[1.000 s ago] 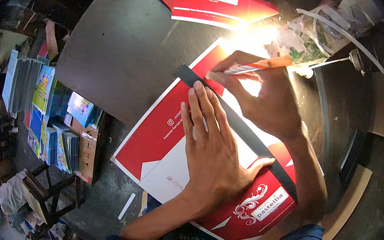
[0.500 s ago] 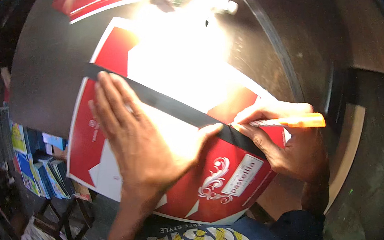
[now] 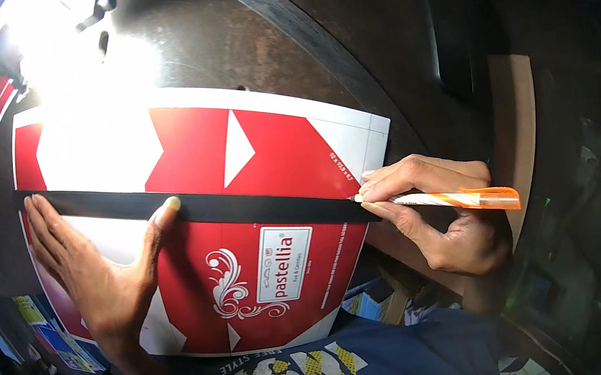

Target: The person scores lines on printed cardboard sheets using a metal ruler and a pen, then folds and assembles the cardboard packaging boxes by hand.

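We log a red-and-white printed flat cardboard sheet [image 3: 242, 194] on the dark round metal tabletop [image 3: 283, 34], a long black flat ruler [image 3: 243, 207] across it, our left hand [image 3: 95, 270] spread flat on ruler and sheet, our right hand [image 3: 444, 215] pinching an orange-and-white pen [image 3: 450, 200], tip at the ruler's right end.

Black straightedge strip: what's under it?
The black straightedge strip lies across a red-and-white printed cardboard sheet, which rests on a dark round table. The left hand presses the strip; the print beneath is covered.
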`<act>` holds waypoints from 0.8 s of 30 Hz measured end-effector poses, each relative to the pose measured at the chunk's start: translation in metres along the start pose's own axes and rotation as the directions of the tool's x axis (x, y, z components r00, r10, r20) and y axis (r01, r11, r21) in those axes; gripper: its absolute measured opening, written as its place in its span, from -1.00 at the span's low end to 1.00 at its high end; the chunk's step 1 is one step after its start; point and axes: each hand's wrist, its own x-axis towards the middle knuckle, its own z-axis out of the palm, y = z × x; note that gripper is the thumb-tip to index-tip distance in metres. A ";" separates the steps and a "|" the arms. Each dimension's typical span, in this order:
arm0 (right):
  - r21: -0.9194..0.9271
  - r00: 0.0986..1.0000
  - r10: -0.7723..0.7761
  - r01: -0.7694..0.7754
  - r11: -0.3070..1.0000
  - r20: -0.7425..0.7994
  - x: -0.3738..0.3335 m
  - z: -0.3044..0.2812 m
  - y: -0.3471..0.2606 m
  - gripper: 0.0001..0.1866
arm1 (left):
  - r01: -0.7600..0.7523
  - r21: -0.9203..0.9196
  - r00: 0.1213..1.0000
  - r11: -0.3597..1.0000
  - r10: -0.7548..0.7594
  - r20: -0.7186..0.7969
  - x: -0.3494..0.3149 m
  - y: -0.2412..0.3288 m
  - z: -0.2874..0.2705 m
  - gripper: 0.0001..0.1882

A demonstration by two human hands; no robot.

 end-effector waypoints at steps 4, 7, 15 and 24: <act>0.015 1.000 -0.017 0.017 1.000 -0.002 -0.007 -0.007 0.004 -0.88 | 0.037 0.059 0.999 0.998 -0.039 0.034 -0.002 -0.008 -0.006 0.33; -0.010 1.000 -0.019 0.019 1.000 -0.006 -0.014 -0.009 0.010 -0.89 | 0.033 0.069 0.999 0.997 -0.036 0.032 -0.002 -0.010 -0.002 0.31; 0.030 0.996 0.083 -0.082 0.996 -0.043 -0.018 -0.009 0.013 -0.87 | 0.030 0.012 0.999 0.999 -0.030 0.039 0.000 -0.004 -0.003 0.44; 0.018 0.999 -0.033 0.033 0.999 -0.007 -0.020 -0.011 0.020 -0.82 | 0.068 0.039 0.996 0.997 -0.070 0.050 0.000 -0.005 -0.001 0.43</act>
